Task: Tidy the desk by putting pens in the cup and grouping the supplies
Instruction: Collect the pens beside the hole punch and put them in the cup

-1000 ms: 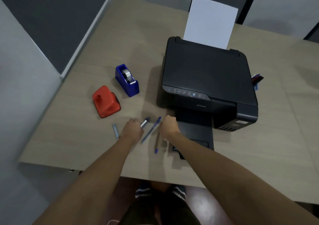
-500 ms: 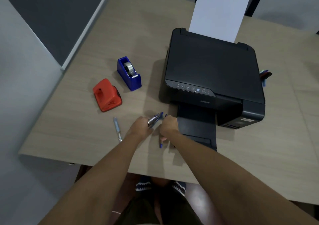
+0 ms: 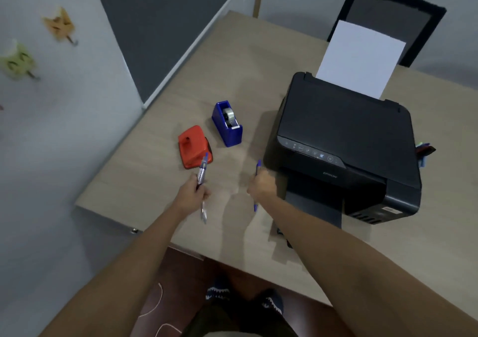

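My left hand (image 3: 192, 194) is closed around pens above the desk's near left part: a silver-and-blue pen (image 3: 201, 172) sticks up from the fist and a pale clear pen (image 3: 203, 212) pokes out below it. My right hand (image 3: 261, 185) grips a thin blue pen (image 3: 258, 167), its two ends showing above and below the fist, just left of the printer's output tray. A red hole punch (image 3: 192, 145) and a blue tape dispenser (image 3: 227, 123) stand side by side on the desk beyond my left hand. No cup is in view.
A black printer (image 3: 346, 140) with a white sheet (image 3: 360, 57) in its feeder fills the desk's right half. Coloured pens (image 3: 424, 150) peek out behind its right side. A black chair (image 3: 393, 8) stands behind the wooden desk (image 3: 245, 60); a wall runs along the left.
Both hands have lifted off the desk with pens in them and moved apart. The pale pen that lay on the desk left of my left hand is now in that hand. The camera tilted up.
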Tool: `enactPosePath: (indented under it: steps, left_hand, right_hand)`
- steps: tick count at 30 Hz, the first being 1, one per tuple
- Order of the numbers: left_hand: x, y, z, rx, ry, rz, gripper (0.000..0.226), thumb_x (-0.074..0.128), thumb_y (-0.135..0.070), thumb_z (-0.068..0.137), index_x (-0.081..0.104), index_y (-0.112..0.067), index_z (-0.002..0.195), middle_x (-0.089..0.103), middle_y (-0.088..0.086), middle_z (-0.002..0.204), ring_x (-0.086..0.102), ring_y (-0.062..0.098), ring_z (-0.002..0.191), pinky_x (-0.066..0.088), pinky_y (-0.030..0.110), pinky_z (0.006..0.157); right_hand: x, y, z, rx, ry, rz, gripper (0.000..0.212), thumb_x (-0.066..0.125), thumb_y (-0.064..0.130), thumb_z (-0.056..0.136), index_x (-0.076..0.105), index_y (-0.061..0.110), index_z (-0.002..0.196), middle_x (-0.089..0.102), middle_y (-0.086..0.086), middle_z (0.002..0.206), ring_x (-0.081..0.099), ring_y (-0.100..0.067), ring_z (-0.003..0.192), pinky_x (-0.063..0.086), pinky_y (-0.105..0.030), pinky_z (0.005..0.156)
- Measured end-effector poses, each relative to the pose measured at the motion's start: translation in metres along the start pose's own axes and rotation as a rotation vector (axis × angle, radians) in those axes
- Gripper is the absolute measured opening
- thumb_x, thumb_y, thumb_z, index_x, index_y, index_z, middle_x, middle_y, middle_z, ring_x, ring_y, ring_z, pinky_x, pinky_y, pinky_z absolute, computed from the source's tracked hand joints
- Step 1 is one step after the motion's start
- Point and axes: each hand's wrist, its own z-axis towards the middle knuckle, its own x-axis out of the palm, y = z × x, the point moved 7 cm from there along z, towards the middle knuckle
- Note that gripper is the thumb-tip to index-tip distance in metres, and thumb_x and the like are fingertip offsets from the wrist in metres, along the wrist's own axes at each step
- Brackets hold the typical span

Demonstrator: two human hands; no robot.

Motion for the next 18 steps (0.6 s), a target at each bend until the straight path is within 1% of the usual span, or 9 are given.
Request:
enactPosePath:
  steps: [1,3,4,5,8,11,15,17,18]
  left_hand:
    - [-0.013,0.005,-0.005,-0.023,-0.021,-0.054,0.009,0.046,-0.003,0.092,0.051,-0.006,0.098,0.061,0.001,0.068,0.059,0.021,0.06,0.049,0.034,0.065]
    - [-0.037,0.01,-0.018,-0.076,-0.078,-0.151,0.019,0.042,0.004,0.092,0.047,-0.01,0.103,0.06,0.005,0.074,0.059,0.008,0.051,0.048,0.021,0.053]
    - [-0.047,0.014,-0.023,-0.092,-0.103,-0.184,0.025,0.039,0.009,0.092,0.045,-0.011,0.106,0.06,0.006,0.077,0.056,0.006,0.049,0.045,0.016,0.049]
    - [-0.055,0.016,-0.027,-0.101,-0.118,-0.189,0.029,0.037,0.011,0.091,0.044,-0.011,0.108,0.059,0.006,0.08,0.052,0.008,0.05,0.043,0.015,0.048]
    - [-0.07,0.029,-0.036,-0.125,-0.13,-0.217,0.028,0.038,0.008,0.092,0.045,-0.013,0.11,0.059,0.007,0.082,0.043,0.013,0.054,0.04,0.021,0.052]
    - [-0.074,0.037,-0.04,-0.148,-0.14,-0.24,0.018,0.041,-0.002,0.095,0.045,-0.013,0.109,0.054,0.004,0.074,0.04,0.013,0.054,0.038,0.026,0.053]
    - [-0.077,0.037,-0.036,-0.115,-0.146,-0.292,0.007,0.04,-0.019,0.1,0.044,-0.015,0.104,0.044,0.002,0.066,0.037,0.012,0.051,0.035,0.023,0.049]
    - [-0.077,0.034,-0.034,-0.121,-0.154,-0.335,0.007,0.038,-0.022,0.101,0.042,-0.017,0.098,0.043,0.002,0.065,0.037,0.012,0.051,0.035,0.024,0.048]
    - [-0.075,0.03,-0.033,-0.135,-0.157,-0.362,0.009,0.038,-0.022,0.101,0.042,-0.018,0.093,0.044,0.002,0.065,0.037,0.013,0.052,0.035,0.025,0.049]
  right_hand:
    - [0.013,0.012,-0.005,-0.05,0.056,-0.03,0.036,0.047,0.022,0.095,0.051,0.001,0.124,0.059,-0.019,0.125,0.057,-0.035,0.116,0.046,-0.039,0.094]
    - [0.041,0.032,-0.014,-0.136,0.135,-0.067,0.038,0.047,0.023,0.096,0.053,-0.004,0.122,0.06,-0.022,0.124,0.057,-0.036,0.117,0.045,-0.038,0.095]
    - [0.056,0.039,-0.017,-0.159,0.168,-0.066,0.037,0.047,0.022,0.096,0.055,-0.005,0.119,0.061,-0.023,0.122,0.057,-0.036,0.115,0.045,-0.038,0.094]
    - [0.069,0.045,-0.02,-0.168,0.188,-0.065,0.035,0.049,0.021,0.095,0.056,-0.005,0.116,0.062,-0.023,0.12,0.058,-0.037,0.114,0.046,-0.038,0.092]
    - [0.105,0.051,-0.021,-0.143,0.212,-0.091,0.031,0.051,0.018,0.092,0.055,-0.002,0.115,0.062,-0.021,0.119,0.059,-0.036,0.114,0.048,-0.036,0.088]
    - [0.126,0.053,-0.023,-0.147,0.205,-0.18,0.036,0.055,0.02,0.092,0.051,0.001,0.121,0.057,-0.018,0.123,0.059,-0.034,0.114,0.05,-0.039,0.089]
    - [0.139,0.061,-0.026,-0.298,0.159,-0.395,0.032,0.04,0.012,0.099,0.049,-0.002,0.126,0.052,-0.019,0.129,0.057,-0.037,0.118,0.048,-0.043,0.095]
    - [0.137,0.059,-0.027,-0.299,0.188,-0.41,0.032,0.038,0.012,0.099,0.047,-0.002,0.126,0.052,-0.02,0.13,0.055,-0.037,0.12,0.046,-0.044,0.097]
    - [0.132,0.056,-0.026,-0.273,0.221,-0.362,0.031,0.039,0.014,0.098,0.047,-0.001,0.125,0.053,-0.021,0.131,0.054,-0.038,0.121,0.045,-0.043,0.098]
